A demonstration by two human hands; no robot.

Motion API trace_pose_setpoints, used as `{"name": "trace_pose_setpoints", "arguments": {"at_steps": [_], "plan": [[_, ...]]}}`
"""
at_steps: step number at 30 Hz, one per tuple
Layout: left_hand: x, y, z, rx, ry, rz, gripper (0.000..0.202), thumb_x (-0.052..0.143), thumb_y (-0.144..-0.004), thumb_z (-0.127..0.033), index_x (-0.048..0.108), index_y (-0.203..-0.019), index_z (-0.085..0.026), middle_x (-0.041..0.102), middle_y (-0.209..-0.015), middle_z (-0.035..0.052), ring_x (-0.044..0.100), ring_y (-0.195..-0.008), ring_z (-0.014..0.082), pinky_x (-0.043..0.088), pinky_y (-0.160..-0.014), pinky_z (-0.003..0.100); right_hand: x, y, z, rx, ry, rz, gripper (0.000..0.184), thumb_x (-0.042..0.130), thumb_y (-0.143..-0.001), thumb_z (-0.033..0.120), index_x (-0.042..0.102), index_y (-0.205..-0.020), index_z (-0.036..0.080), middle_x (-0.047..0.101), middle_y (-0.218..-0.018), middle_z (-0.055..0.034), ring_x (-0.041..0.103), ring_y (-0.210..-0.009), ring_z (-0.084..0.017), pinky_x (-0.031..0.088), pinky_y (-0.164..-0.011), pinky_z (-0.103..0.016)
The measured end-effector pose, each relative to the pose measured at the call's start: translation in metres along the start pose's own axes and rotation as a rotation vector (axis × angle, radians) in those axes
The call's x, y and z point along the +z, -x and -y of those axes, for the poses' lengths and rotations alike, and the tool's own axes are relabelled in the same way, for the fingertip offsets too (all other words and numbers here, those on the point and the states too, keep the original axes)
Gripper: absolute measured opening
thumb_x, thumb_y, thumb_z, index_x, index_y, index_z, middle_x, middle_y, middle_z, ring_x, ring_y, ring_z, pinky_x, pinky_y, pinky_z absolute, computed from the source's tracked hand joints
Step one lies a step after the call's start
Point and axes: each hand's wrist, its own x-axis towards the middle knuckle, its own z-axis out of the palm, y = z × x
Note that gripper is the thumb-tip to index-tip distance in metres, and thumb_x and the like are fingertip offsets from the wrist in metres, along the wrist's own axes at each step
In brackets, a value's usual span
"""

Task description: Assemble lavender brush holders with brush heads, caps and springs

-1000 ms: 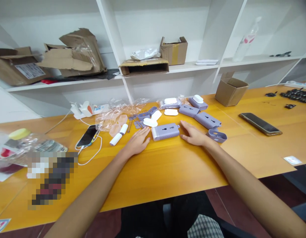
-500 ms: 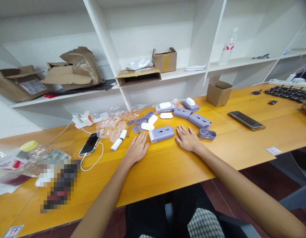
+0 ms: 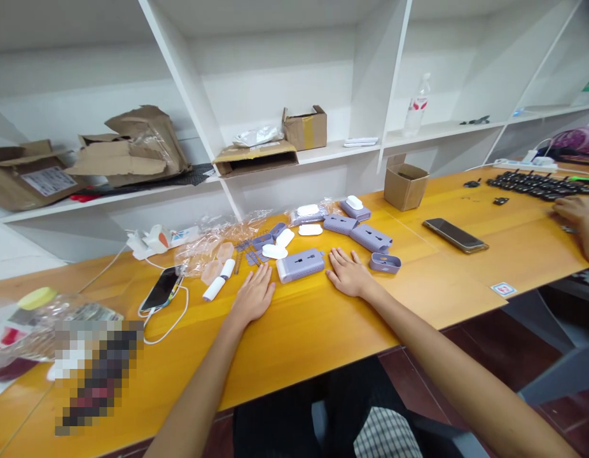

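Observation:
My left hand (image 3: 253, 294) lies flat, palm down on the wooden table, its fingers stretched out. On the other side of a purple plastic case (image 3: 301, 266) with dark slots, my right hand (image 3: 348, 273) rests flat too. Neither hand holds anything. Just beyond my left fingertips are white oval caps (image 3: 275, 251) and small purple strips. White cylinders (image 3: 219, 280) lie to its left. Further purple casings (image 3: 371, 238) and a short open purple piece (image 3: 385, 263) sit beyond and right of my right hand.
A phone (image 3: 163, 289) with a white cable lies at the left, near crumpled plastic wrap (image 3: 206, 248). Another phone (image 3: 454, 235) and a small cardboard box (image 3: 406, 182) are at the right. A co-worker's hand (image 3: 583, 219) is near black parts (image 3: 533, 184). Shelves stand behind.
The camera view has turned slightly right, so everything sits further left. More of the co-worker's hand shows at the right edge. Both my hands stay flat on the table.

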Motion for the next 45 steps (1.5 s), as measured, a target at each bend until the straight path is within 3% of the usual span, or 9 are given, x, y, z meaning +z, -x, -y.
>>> {"name": "trace_pose_setpoints", "arguments": {"at_steps": [4, 9, 22, 26, 29, 35, 39, 42, 45], "plan": [[0.001, 0.0, 0.002, 0.01, 0.009, -0.023, 0.065, 0.031, -0.109, -0.044, 0.041, -0.166, -0.014, 0.033, -0.176, 0.0163, 0.029, -0.166, 0.0291, 0.023, -0.136, 0.056, 0.002, -0.001, -0.002, -0.006, -0.003, -0.005, 0.074, 0.025, -0.109, 0.048, 0.034, -0.169, 0.005, 0.025, -0.178, -0.0187, 0.021, -0.168, -0.033, 0.015, -0.134, -0.065], [-0.001, 0.001, 0.0, -0.004, -0.003, 0.015, 0.068, 0.027, -0.11, -0.045, 0.039, -0.166, -0.009, 0.03, -0.176, 0.0172, 0.027, -0.166, 0.0287, 0.02, -0.137, 0.054, 0.005, -0.002, -0.005, -0.009, -0.005, -0.014, 0.073, 0.025, -0.109, 0.048, 0.035, -0.169, 0.007, 0.025, -0.179, -0.0182, 0.02, -0.168, -0.033, 0.015, -0.134, -0.065], [-0.002, 0.001, -0.002, -0.002, 0.043, -0.02, 0.067, 0.031, -0.109, -0.046, 0.043, -0.164, -0.01, 0.033, -0.175, 0.017, 0.031, -0.165, 0.0294, 0.021, -0.137, 0.054, 0.004, -0.003, -0.006, -0.009, -0.008, -0.015, 0.072, 0.026, -0.109, 0.046, 0.034, -0.169, 0.007, 0.026, -0.178, -0.0192, 0.021, -0.168, -0.034, 0.015, -0.134, -0.065], [-0.001, 0.0, 0.0, 0.001, 0.085, -0.053, 0.064, 0.036, -0.107, -0.045, 0.047, -0.162, -0.012, 0.038, -0.173, 0.0173, 0.034, -0.164, 0.0303, 0.023, -0.136, 0.057, 0.004, -0.01, -0.007, 0.013, -0.047, -0.039, 0.07, 0.029, -0.108, 0.038, 0.03, -0.169, 0.003, 0.029, -0.177, -0.021, 0.024, -0.167, -0.034, 0.016, -0.135, -0.064], [-0.002, 0.001, 0.001, 0.007, 0.14, -0.092, 0.065, 0.04, -0.106, -0.044, 0.045, -0.163, -0.015, 0.038, -0.174, 0.0161, 0.038, -0.162, 0.0317, 0.025, -0.136, 0.058, 0.002, -0.016, -0.007, 0.001, -0.06, -0.056, 0.068, 0.032, -0.106, 0.032, 0.032, -0.17, 0.008, 0.032, -0.177, -0.0182, 0.025, -0.167, -0.034, 0.017, -0.134, -0.066], [-0.008, 0.006, 0.0, 0.047, 0.266, -0.257, 0.064, 0.045, -0.104, -0.04, 0.042, -0.164, -0.019, 0.046, -0.17, 0.0139, 0.044, -0.159, 0.0306, 0.033, -0.134, 0.055, -0.002, -0.017, -0.004, -0.118, -0.054, -0.08, 0.057, 0.039, -0.103, 0.025, 0.054, -0.158, 0.019, 0.04, -0.175, -0.01, 0.032, -0.163, -0.041, 0.023, -0.128, -0.076], [-0.014, 0.007, -0.008, 0.136, 0.253, -0.17, 0.071, 0.053, -0.1, -0.038, 0.037, -0.167, -0.02, 0.039, -0.174, 0.0153, 0.039, -0.162, 0.0337, 0.031, -0.134, 0.057, -0.005, -0.02, -0.004, -0.295, -0.05, -0.107, 0.048, 0.044, -0.097, 0.015, 0.071, -0.137, 0.02, 0.046, -0.172, -0.0068, 0.038, -0.16, -0.038, 0.03, -0.128, -0.066], [-0.019, 0.003, -0.013, 0.197, 0.25, -0.181, 0.07, 0.06, -0.097, -0.04, 0.044, -0.162, -0.022, 0.032, -0.177, 0.0154, 0.036, -0.162, 0.0364, 0.032, -0.133, 0.058, -0.005, -0.028, -0.005, -0.47, -0.096, -0.141, 0.049, 0.049, -0.091, 0.011, 0.075, -0.131, 0.024, 0.055, -0.165, -0.0045, 0.043, -0.158, -0.032, 0.035, -0.127, -0.057], [-0.022, -0.002, -0.014, 0.228, 0.244, -0.218, 0.065, 0.067, -0.094, -0.04, 0.052, -0.154, -0.022, 0.035, -0.175, 0.0162, 0.038, -0.16, 0.0384, 0.034, -0.131, 0.06, -0.004, -0.043, -0.005, -0.472, -0.184, -0.217, 0.052, 0.047, -0.089, 0.006, 0.075, -0.129, 0.024, 0.068, -0.152, -0.0046, 0.054, -0.147, -0.026, 0.042, -0.122, -0.05]]}}
